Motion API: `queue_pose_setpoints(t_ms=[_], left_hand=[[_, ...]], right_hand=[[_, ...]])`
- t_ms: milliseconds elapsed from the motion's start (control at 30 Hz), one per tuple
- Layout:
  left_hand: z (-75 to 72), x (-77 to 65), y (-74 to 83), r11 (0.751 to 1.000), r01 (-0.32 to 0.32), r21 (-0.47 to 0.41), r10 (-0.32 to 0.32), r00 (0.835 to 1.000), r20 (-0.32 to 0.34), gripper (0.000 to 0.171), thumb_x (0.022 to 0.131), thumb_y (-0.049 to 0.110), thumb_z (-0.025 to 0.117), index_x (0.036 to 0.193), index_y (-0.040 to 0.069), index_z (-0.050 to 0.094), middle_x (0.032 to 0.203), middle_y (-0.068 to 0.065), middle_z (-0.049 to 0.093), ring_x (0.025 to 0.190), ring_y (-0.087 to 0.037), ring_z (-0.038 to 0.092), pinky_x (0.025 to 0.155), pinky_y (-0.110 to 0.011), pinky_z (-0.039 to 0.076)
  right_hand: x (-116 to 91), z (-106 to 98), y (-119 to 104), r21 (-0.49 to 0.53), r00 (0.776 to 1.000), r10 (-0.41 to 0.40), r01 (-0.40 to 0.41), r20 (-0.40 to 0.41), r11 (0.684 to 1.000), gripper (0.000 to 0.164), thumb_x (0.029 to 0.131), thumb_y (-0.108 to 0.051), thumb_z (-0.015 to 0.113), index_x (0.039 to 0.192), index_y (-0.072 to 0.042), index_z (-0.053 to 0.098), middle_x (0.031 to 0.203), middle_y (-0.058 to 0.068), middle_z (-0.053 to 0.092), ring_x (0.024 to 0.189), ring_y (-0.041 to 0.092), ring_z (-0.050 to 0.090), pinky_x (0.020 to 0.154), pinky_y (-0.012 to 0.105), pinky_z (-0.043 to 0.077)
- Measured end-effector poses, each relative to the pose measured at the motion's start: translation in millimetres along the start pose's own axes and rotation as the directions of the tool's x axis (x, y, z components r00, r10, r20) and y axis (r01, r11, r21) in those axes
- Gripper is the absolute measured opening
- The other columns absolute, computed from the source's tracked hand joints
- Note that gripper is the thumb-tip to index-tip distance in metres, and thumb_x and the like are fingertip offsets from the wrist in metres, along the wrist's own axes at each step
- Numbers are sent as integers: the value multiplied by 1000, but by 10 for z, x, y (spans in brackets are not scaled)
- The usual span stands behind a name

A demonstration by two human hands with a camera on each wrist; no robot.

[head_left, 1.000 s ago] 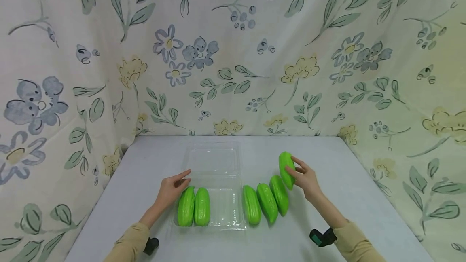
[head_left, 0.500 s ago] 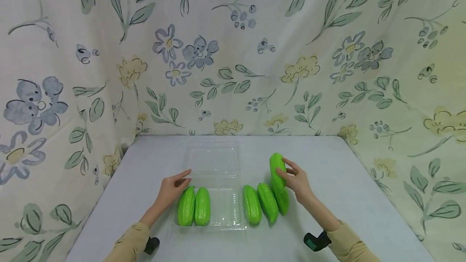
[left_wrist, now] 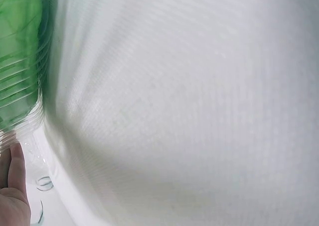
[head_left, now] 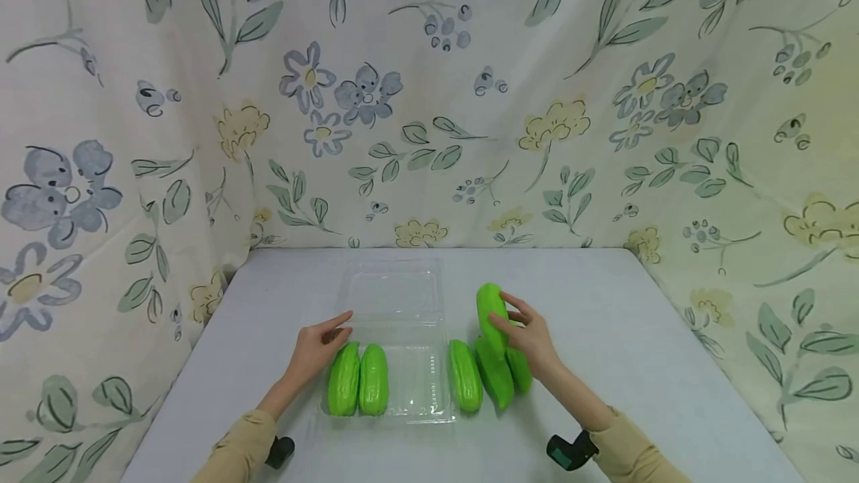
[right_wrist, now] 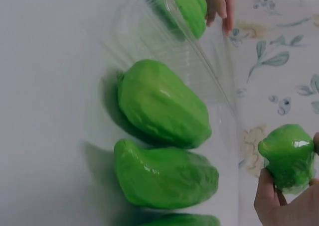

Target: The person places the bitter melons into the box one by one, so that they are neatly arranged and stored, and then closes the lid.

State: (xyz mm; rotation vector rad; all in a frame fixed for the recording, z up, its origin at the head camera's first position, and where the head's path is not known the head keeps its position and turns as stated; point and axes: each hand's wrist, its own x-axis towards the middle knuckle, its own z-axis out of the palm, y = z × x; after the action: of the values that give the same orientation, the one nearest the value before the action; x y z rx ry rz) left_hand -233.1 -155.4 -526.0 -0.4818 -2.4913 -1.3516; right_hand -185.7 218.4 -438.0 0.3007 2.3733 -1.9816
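My right hand [head_left: 533, 335] pinches a glossy, ridged green gourd [head_left: 492, 310] between thumb and fingers, holding it upright above the table. In the head view it overlaps the far end of the middle gourd [head_left: 496, 386] in a row of three. The other two are the left gourd [head_left: 464, 382] and the right gourd [head_left: 520, 373], partly covered. My left hand [head_left: 318, 343] rests at the far left corner of a clear plastic box [head_left: 416, 382], fingers fairly straight. Two gourds [head_left: 373, 382] stand side by side in the box's left part. The left wrist view shows fingertips [left_wrist: 16, 154] against its ribbed wall.
The box's transparent lid [head_left: 396, 293] lies folded back behind it on the white table [head_left: 584, 274]. A floral curtain [head_left: 429, 110] hangs behind and along both sides. Dark wrist cameras [head_left: 570, 452] show at both sleeves.
My right hand has carried the held gourd leftward, from beyond the row's right end to over the middle gourd. My left hand and the box have stayed in place.
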Motion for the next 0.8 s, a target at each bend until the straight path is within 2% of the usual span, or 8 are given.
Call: queue_pose_setpoints(t_ms=[200,433,600,800], left_hand=[[15,-1,-5,1000,-29,-8,29,999,-18,35,88,14,68,120,1,65,102,-16,72,81,-8,70,60,-17,48],[10,-5,-1,1000,-21,-17,21,1000,-11,35,89,15,67,121,2,64,103,-15,72,83,-9,70,62,-19,49],[8,-3,-7,1000,-19,-11,19,1000,-6,35,89,14,66,122,3,64,104,-15,72,84,-10,70,63,-19,50],[19,-5,-23,999,-42,-5,42,999,-17,35,88,12,67,121,0,64,102,-17,72,82,-10,70,60,-17,48]], right_hand=[[-45,127,7,-15,1000,4,-4,-19,1000,57,89,-23,68,141,-14,46,128,22,50,90,13,57,67,27,46],[-48,290,62,1,999,21,-21,-25,1000,56,87,-26,70,139,-19,49,126,21,52,94,18,59,71,28,48],[-66,382,70,-20,1000,-4,4,-30,1000,57,85,-27,72,137,-18,51,125,22,55,98,22,62,72,30,52],[-111,465,46,-34,999,-16,15,-34,999,56,84,-28,73,135,-18,54,122,22,59,95,21,65,71,31,51]])
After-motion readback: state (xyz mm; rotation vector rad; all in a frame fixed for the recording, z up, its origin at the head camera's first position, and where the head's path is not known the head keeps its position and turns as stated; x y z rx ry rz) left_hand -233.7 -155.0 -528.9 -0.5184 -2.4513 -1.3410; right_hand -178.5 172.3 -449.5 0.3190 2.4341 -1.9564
